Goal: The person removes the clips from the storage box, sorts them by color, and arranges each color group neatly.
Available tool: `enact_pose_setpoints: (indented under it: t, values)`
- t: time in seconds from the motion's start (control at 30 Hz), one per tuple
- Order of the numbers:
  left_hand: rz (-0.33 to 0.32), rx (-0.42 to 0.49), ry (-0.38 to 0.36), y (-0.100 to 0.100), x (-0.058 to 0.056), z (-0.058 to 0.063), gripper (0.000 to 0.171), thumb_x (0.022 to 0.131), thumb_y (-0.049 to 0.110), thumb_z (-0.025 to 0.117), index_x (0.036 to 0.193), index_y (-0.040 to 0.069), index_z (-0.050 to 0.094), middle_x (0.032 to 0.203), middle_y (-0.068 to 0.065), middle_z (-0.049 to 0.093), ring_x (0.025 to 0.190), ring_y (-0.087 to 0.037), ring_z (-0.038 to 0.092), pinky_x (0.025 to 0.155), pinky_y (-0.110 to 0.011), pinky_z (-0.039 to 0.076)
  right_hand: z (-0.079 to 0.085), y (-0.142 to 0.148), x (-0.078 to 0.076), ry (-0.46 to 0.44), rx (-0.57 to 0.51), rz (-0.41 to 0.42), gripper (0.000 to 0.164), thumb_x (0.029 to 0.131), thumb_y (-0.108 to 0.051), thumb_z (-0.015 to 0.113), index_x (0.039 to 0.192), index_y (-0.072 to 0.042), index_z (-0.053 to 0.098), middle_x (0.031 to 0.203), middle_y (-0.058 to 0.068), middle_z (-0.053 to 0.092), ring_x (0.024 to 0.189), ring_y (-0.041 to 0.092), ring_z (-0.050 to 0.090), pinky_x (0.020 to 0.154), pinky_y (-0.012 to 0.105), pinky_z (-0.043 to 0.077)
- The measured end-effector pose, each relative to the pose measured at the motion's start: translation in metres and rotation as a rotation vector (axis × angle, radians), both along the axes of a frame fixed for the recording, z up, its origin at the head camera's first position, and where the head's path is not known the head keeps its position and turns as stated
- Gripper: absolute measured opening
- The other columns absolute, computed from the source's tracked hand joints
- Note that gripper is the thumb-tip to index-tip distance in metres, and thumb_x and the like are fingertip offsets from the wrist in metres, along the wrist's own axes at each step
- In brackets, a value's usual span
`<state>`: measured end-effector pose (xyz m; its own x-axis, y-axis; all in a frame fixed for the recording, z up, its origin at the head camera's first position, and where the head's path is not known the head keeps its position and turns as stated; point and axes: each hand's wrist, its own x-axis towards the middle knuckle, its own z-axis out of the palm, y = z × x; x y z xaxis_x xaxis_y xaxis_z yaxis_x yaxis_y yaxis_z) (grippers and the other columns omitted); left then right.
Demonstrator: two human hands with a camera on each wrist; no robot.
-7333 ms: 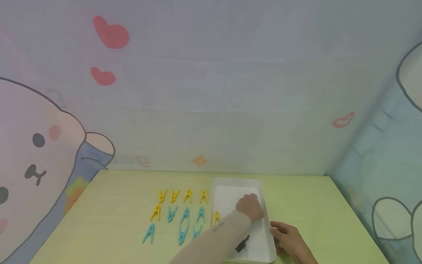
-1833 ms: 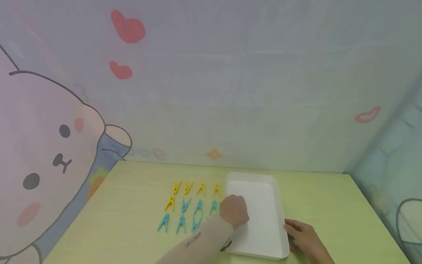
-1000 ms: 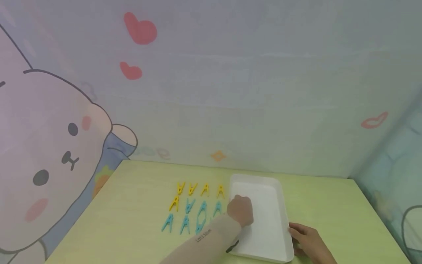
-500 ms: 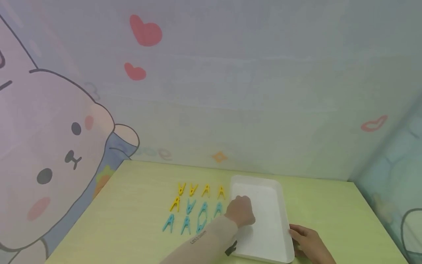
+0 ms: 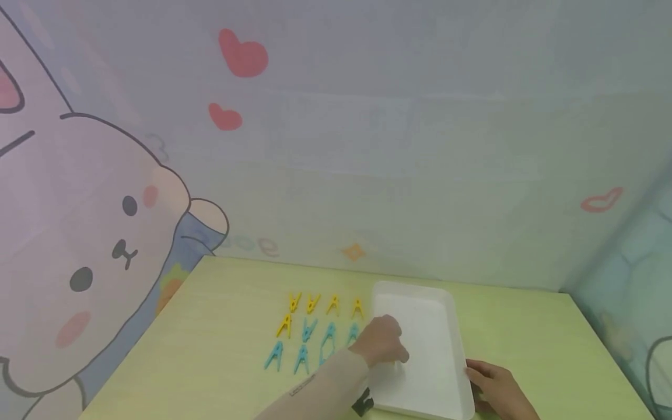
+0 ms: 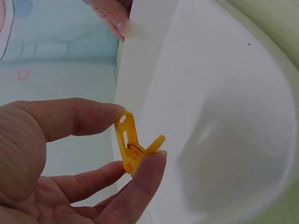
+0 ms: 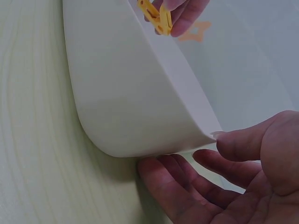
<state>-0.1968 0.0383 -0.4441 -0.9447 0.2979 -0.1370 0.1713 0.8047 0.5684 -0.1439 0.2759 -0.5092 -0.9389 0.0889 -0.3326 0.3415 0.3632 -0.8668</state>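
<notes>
A yellow plastic clothespin is pinched in my left hand, thumb on one leg and fingers on the other. That hand is over the left half of the white rectangular tray, whose floor shows bare in the head view. At the tray's right side my right hand grips its edge, the thumb at the rim and the fingers curled low against the outer wall. Left of the tray lie yellow clothespins and blue clothespins in rough rows; my left sleeve hides part of the nearest ones.
The pale green table ends at a hanging cloth printed with hearts and a cartoon animal. More printed cloth hangs at the right. A black piece shows by my left wrist, over the tray's near left corner.
A yellow clothespin first seen by the tray's left edge is gone from there. My left hand has come left from the tray's right side and turned, fingers spreading. My right hand stays at the tray.
</notes>
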Motion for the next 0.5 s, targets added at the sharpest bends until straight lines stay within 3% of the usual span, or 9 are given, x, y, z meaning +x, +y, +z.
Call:
enact_pose_setpoints:
  t: [0.13,0.33,0.5]
  values:
    - [-0.005,0.086,-0.02,-0.008,0.001,0.004,0.044,0.068,0.012,0.084,0.106,-0.001,0.068,0.103,-0.01,0.066,0.089,-0.025,0.064,0.084,-0.039,0.053,-0.001,-0.001,-0.002,0.021,-0.033,-0.003,0.045,0.101,-0.015,0.055,0.131,0.018,0.048,0.12,0.03,0.061,0.099,0.032,0.066,0.073,0.044,0.057]
    - [-0.049,0.206,-0.044,-0.023,0.002,0.004,0.047,0.069,0.008,0.082,0.112,-0.004,0.068,0.109,-0.016,0.069,0.062,-0.013,0.065,0.082,-0.038,0.055,-0.001,-0.002,-0.004,0.022,-0.045,-0.013,0.043,0.101,-0.012,0.054,0.13,0.019,0.049,0.12,0.03,0.06,0.099,0.032,0.065,0.073,0.044,0.057]
    - [-0.042,0.285,-0.08,-0.038,0.001,0.006,0.048,0.072,0.007,0.081,0.117,-0.004,0.066,0.115,-0.018,0.067,0.064,-0.013,0.066,0.09,-0.044,0.052,0.001,0.0,-0.01,0.026,-0.024,-0.001,0.043,0.101,-0.013,0.054,0.131,0.019,0.048,0.124,0.032,0.058,0.102,0.034,0.064,0.073,0.045,0.057]
